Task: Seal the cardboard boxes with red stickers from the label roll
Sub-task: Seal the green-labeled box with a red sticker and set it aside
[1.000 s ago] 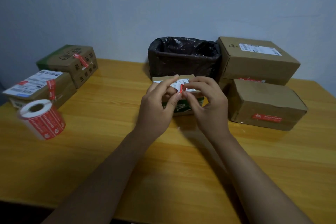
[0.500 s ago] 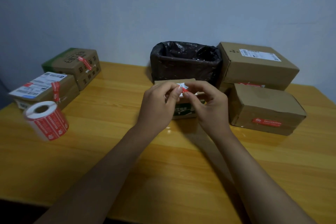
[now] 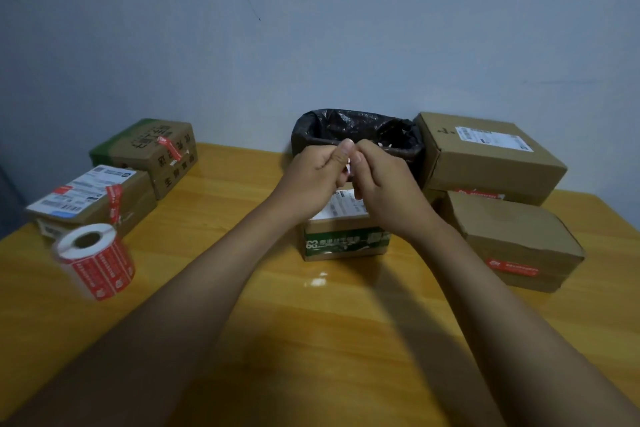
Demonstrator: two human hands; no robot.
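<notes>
My left hand and my right hand meet fingertip to fingertip above a small cardboard box with a green band and a white label. Both pinch a small sticker piece; only a white sliver shows between the fingers. The hands hover in front of the black-lined bin. The label roll of red stickers stands at the left on the wooden table.
Two boxes with red stickers, one and another, sit at the back left. At the right, one larger box is stacked on another, each with a red sticker. A wall stands behind the table.
Both hands rose from the small box's top toward the bin, still pinching the piece. The red part seen earlier is now hidden by the fingers.
</notes>
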